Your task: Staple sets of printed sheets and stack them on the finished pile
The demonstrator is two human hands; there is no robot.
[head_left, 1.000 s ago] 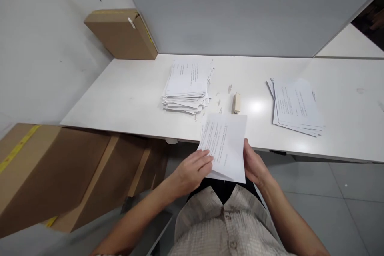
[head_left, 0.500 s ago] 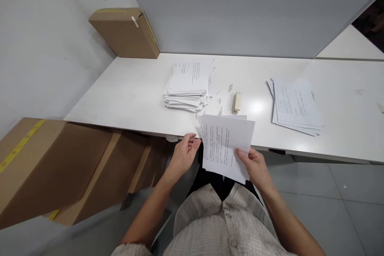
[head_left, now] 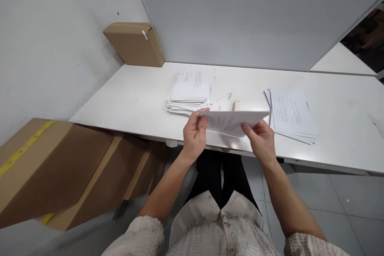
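Note:
Printed paper sheets (head_left: 228, 122) are held up on edge between my two hands, above the front of the white table. My left hand (head_left: 195, 130) pinches their left end, and my right hand (head_left: 260, 138) grips the right end with the thumb on the near face. Just behind the sheets, a cream stapler (head_left: 237, 105) shows only its far end. A thick pile of printed papers (head_left: 192, 87) lies beyond my left hand. To the right of my right hand sits a thinner, slightly fanned pile of papers (head_left: 292, 114).
The white table (head_left: 126, 100) runs along a grey partition (head_left: 234, 16). A cardboard box (head_left: 136, 44) leans in the back left corner. Larger cardboard boxes (head_left: 57, 168) stand below the table's left front edge. Small paper scraps (head_left: 229, 96) lie near the stapler.
My left hand, free and beside the sheets before, now grips their left end. The sheets have risen from near my lap and turned on edge over the table, partly covering the stapler.

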